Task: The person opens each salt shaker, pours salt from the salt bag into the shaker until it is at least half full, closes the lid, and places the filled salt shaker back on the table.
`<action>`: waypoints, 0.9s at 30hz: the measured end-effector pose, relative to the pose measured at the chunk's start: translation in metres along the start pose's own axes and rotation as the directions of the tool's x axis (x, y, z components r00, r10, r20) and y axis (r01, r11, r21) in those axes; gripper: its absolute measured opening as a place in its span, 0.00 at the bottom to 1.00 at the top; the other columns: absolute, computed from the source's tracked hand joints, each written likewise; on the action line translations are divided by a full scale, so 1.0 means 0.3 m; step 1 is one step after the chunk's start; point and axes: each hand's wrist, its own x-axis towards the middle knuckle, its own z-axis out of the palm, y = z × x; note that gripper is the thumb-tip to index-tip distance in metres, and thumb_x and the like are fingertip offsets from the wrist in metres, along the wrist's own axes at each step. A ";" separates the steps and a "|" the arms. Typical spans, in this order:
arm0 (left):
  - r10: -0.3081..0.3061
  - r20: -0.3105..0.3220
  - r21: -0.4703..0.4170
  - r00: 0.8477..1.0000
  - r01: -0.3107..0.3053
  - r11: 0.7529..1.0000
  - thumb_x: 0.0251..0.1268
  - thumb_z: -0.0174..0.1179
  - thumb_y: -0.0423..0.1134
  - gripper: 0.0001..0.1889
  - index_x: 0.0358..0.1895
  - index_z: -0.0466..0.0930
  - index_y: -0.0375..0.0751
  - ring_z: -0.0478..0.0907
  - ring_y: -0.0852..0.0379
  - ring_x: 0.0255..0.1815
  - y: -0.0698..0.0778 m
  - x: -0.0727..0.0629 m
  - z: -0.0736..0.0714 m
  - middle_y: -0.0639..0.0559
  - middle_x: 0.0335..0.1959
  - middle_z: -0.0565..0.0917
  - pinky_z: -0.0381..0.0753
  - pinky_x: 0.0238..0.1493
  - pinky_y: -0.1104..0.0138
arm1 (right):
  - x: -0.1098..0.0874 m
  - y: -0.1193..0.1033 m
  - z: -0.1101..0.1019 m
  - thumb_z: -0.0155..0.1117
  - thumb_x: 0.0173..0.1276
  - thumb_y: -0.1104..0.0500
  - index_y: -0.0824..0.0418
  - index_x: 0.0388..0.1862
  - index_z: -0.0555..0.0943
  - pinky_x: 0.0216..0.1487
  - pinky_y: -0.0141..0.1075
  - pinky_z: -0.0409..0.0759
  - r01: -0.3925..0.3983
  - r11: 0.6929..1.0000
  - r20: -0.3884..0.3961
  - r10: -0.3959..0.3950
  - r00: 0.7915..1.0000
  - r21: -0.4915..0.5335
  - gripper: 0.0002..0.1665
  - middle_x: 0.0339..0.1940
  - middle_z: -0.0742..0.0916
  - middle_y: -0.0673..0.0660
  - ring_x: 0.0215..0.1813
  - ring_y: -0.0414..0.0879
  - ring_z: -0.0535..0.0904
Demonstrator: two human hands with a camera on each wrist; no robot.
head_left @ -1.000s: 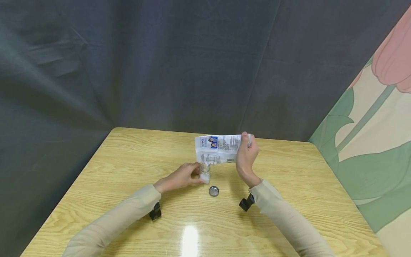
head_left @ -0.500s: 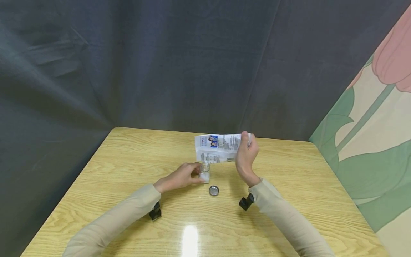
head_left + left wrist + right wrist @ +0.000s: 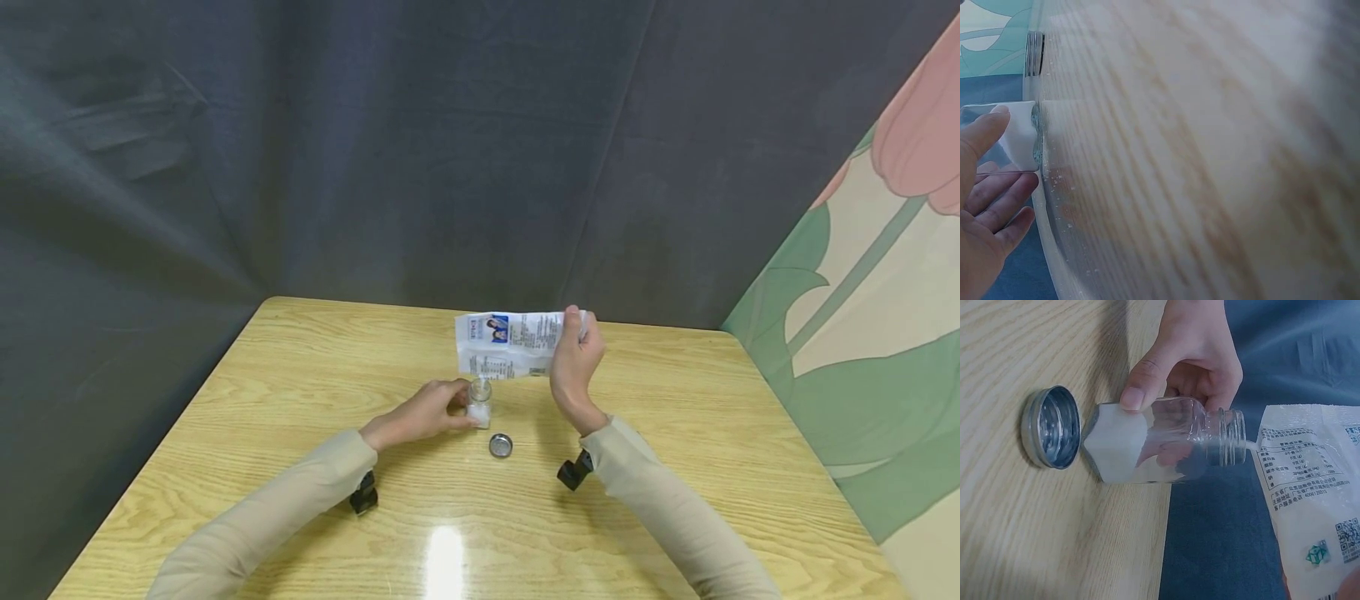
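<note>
In the head view, my left hand (image 3: 423,410) holds a small square glass jar (image 3: 478,408) upright on the table, thumb on one side and fingers on the other. Salt (image 3: 1116,440) fills roughly the lower half of the jar in the right wrist view. From the lower corner of a printed white bag of salt (image 3: 1304,494), a thin white stream runs into the jar's threaded mouth. My right hand (image 3: 576,362) grips the bag's far end and keeps it tipped sideways above the jar. A round metal lid (image 3: 1052,428), hollow side up, lies close to the jar's base.
The wood-grain table (image 3: 315,358) ends at a dark curtain (image 3: 450,167) behind and to the left. On the right stands a wall panel with painted flowers (image 3: 862,333). Fine white grains (image 3: 1063,187) dot the tabletop near the jar.
The bag has risen very slightly above the jar, and its lower edge sits a little higher. Both hands keep their hold; the lid stays where it was.
</note>
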 end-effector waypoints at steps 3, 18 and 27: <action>0.001 0.001 0.004 1.000 -0.001 1.000 0.59 0.72 0.43 0.20 0.51 0.79 0.37 0.83 0.58 0.44 0.000 0.001 0.000 0.50 0.41 0.86 0.81 0.51 0.68 | 0.003 0.022 0.000 0.48 0.80 0.52 0.56 0.28 0.72 0.20 0.25 0.71 0.009 1.000 0.001 -0.009 1.000 0.002 0.18 0.23 0.78 0.47 0.24 0.37 0.77; 0.002 0.001 0.004 1.000 -0.002 1.000 0.59 0.72 0.43 0.21 0.51 0.79 0.37 0.83 0.57 0.45 -0.006 -0.001 0.002 0.50 0.42 0.86 0.80 0.52 0.67 | -0.030 -0.095 -0.001 0.47 0.79 0.61 0.61 0.28 0.71 0.20 0.23 0.69 0.029 1.000 0.008 -0.029 1.000 0.000 0.16 0.22 0.76 0.47 0.23 0.34 0.75; 0.000 0.003 -0.002 1.000 0.000 1.000 0.59 0.72 0.43 0.21 0.52 0.79 0.37 0.83 0.57 0.45 -0.006 -0.003 0.001 0.49 0.43 0.86 0.81 0.52 0.67 | -0.031 -0.093 0.001 0.48 0.78 0.60 0.59 0.27 0.71 0.19 0.23 0.69 0.057 0.998 0.011 -0.057 0.998 0.012 0.16 0.21 0.77 0.46 0.22 0.34 0.75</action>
